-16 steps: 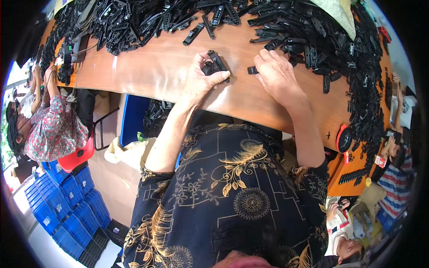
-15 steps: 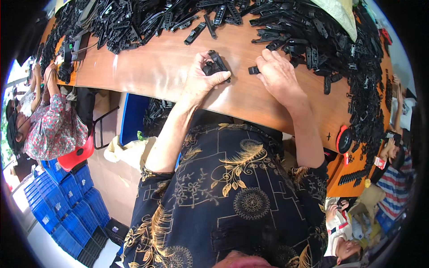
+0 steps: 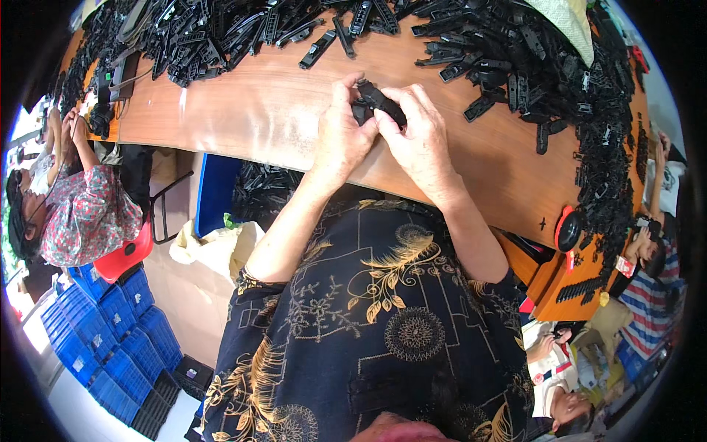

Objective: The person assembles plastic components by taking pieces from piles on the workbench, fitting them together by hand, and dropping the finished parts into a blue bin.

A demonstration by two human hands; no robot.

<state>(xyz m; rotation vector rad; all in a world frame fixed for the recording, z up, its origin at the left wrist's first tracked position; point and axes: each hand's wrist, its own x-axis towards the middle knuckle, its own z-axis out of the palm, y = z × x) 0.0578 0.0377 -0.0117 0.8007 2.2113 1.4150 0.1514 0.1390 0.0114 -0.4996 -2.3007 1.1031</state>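
Over the wooden table, my left hand is closed around a black plastic part, a long, narrow piece. My right hand pinches the same part from the right, thumb and fingers near its lower end. Both hands meet at the middle of the table's near side. Another dark piece shows behind my left fingers; its shape is mostly hidden. Just beyond, two loose black plastic pieces lie apart from the heaps.
Black part heaps line the far side, with another pile at right. A red-rimmed black round object sits near the right edge. Blue crates stand at lower left. Other people work at both sides.
My right hand has moved left from beside the right-hand pile to meet my left hand, and now grips the part with it. The small black piece it pinched is no longer distinguishable.
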